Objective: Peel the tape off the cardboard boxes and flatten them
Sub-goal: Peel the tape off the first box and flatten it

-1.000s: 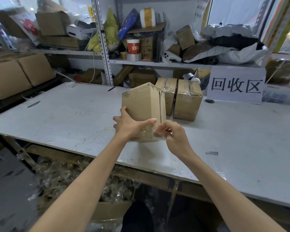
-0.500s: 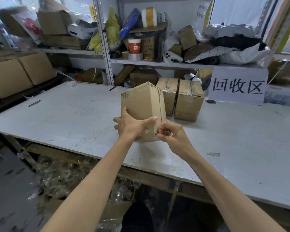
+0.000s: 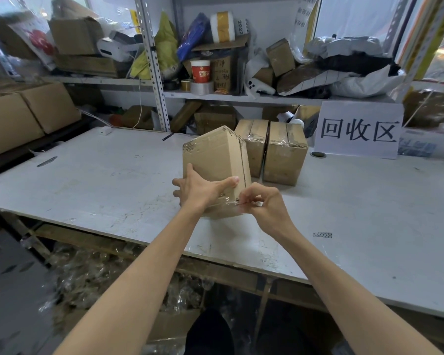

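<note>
Standing tilted, the taped cardboard box (image 3: 215, 160) shows glossy, wrinkled tape (image 3: 223, 204).

A scuffed white worktable (image 3: 87, 180) fills the room's middle. Behind it, a grey perforated-steel shelving rack (image 3: 153, 73) sags with clutter against a pale wall. A white paper sign (image 3: 358, 130) with black characters leans at the right. Crumpled clear plastic (image 3: 87, 272) litters the grey floor.
</note>
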